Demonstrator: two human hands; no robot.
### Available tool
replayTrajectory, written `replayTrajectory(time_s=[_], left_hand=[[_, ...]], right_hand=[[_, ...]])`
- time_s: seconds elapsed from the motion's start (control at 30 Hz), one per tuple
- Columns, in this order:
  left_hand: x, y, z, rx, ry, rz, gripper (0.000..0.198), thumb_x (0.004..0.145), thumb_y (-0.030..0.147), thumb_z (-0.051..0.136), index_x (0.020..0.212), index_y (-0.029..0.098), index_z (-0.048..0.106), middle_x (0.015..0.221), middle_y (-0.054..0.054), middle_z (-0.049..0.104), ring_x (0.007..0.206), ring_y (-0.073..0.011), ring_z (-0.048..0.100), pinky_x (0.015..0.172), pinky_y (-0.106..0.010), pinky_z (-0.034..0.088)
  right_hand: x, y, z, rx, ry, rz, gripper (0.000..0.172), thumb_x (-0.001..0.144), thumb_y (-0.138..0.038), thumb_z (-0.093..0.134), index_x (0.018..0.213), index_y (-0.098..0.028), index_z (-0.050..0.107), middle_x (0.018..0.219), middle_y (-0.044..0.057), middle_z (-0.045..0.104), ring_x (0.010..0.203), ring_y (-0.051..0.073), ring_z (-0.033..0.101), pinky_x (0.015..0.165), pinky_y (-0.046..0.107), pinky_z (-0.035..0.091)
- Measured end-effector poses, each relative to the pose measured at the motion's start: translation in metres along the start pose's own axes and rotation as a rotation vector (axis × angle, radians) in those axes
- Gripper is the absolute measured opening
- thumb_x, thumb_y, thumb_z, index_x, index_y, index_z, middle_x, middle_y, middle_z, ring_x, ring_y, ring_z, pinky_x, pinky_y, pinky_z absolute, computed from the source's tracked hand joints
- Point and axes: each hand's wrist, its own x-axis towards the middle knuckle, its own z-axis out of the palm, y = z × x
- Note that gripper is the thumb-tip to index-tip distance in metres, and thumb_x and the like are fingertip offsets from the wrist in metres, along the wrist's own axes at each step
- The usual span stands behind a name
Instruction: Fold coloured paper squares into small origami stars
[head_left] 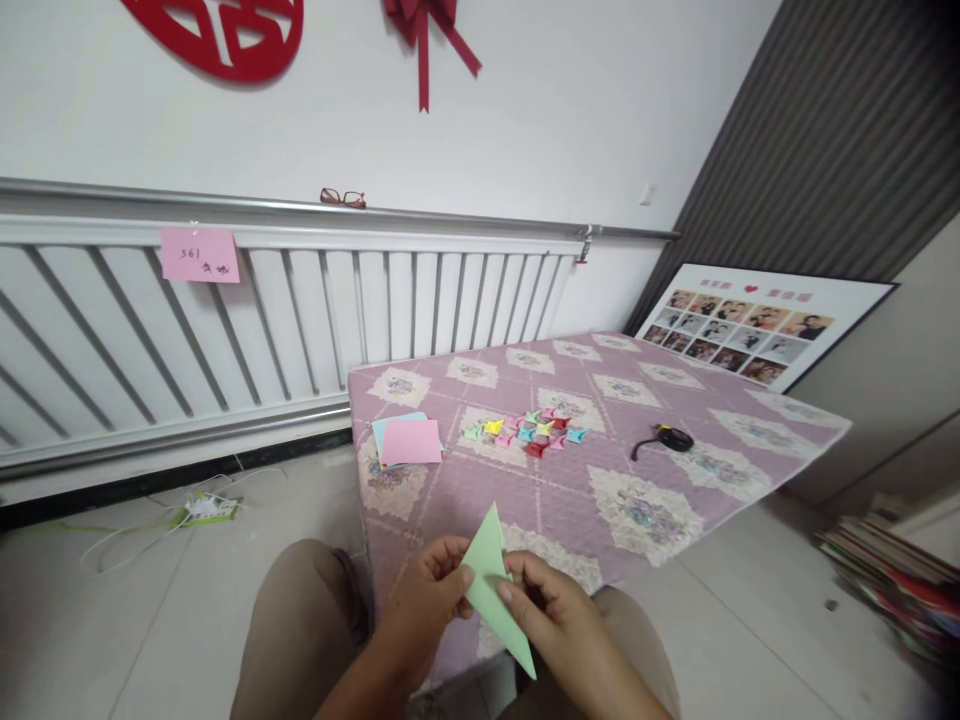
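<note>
A sheet of light green paper (491, 590), folded to a long pointed shape, is held over the near edge of the table. My left hand (431, 590) pinches its left side between thumb and fingers. On the right side, my right hand (544, 605) grips the paper with the thumb on its front face. Beyond the hands lies a cluster of small folded paper pieces (527, 434) in red, pink, yellow, blue and green. To their left is a stack of coloured paper sheets (411, 441), a pink one on top.
A patterned purple tablecloth (555, 510) covers the table. A black tape measure (673, 438) lies towards the right. Behind stand a white radiator (300, 320) and a photo board (765, 325). Glasses (343, 198) rest on the pipe. A power strip (210, 508) with cables lies on the floor.
</note>
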Motion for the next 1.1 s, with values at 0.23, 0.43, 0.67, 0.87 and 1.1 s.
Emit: replayTrajectory(time_s=[0.23, 0.43, 0.67, 0.87, 1.1], left_hand=[[-0.005, 0.008, 0.002, 0.17, 0.045, 0.034, 0.038, 0.066, 0.041, 0.075, 0.091, 0.015, 0.064, 0.068, 0.0, 0.061, 0.057, -0.0085, 0.048, 0.054, -0.02, 0.037], [-0.007, 0.016, 0.002, 0.167, 0.051, 0.016, 0.039, 0.066, 0.04, 0.074, 0.092, 0.014, 0.063, 0.07, 0.0, 0.06, 0.059, -0.009, 0.048, 0.054, -0.02, 0.037], [-0.01, 0.017, -0.001, 0.076, 0.013, -0.034, 0.042, 0.065, 0.042, 0.076, 0.093, 0.014, 0.06, 0.072, 0.001, 0.059, 0.056, -0.0072, 0.046, 0.049, -0.019, 0.035], [-0.014, 0.022, 0.002, 0.158, -0.009, -0.014, 0.048, 0.067, 0.046, 0.072, 0.101, 0.015, 0.058, 0.063, 0.004, 0.054, 0.052, -0.0079, 0.046, 0.049, -0.021, 0.037], [-0.029, 0.033, 0.007, 0.324, -0.026, 0.119, 0.029, 0.073, 0.034, 0.064, 0.096, 0.016, 0.06, 0.071, 0.0, 0.059, 0.064, -0.0119, 0.052, 0.059, -0.023, 0.039]], right_hand=[[0.002, 0.005, 0.002, 0.13, 0.103, 0.035, 0.024, 0.082, -0.042, 0.057, 0.093, -0.022, 0.052, 0.065, -0.006, 0.046, 0.06, 0.012, 0.044, 0.056, 0.023, 0.039], [-0.002, 0.003, -0.007, 0.149, 0.09, -0.024, 0.029, 0.091, -0.035, 0.044, 0.117, -0.024, 0.042, 0.092, 0.004, 0.064, 0.079, 0.017, 0.062, 0.071, 0.03, 0.05], [-0.004, 0.003, -0.014, -0.316, -0.049, -0.392, 0.035, 0.084, -0.011, 0.045, 0.113, -0.027, 0.057, 0.104, 0.006, 0.064, 0.094, 0.016, 0.061, 0.08, 0.026, 0.049], [-0.001, 0.009, -0.008, -0.262, -0.004, -0.364, 0.02, 0.084, -0.015, 0.049, 0.094, -0.024, 0.062, 0.087, 0.004, 0.065, 0.077, 0.015, 0.062, 0.069, 0.025, 0.049], [-0.004, 0.013, -0.01, -0.097, 0.115, -0.244, 0.009, 0.081, -0.025, 0.056, 0.085, -0.023, 0.064, 0.08, 0.002, 0.065, 0.072, 0.016, 0.061, 0.066, 0.024, 0.047]])
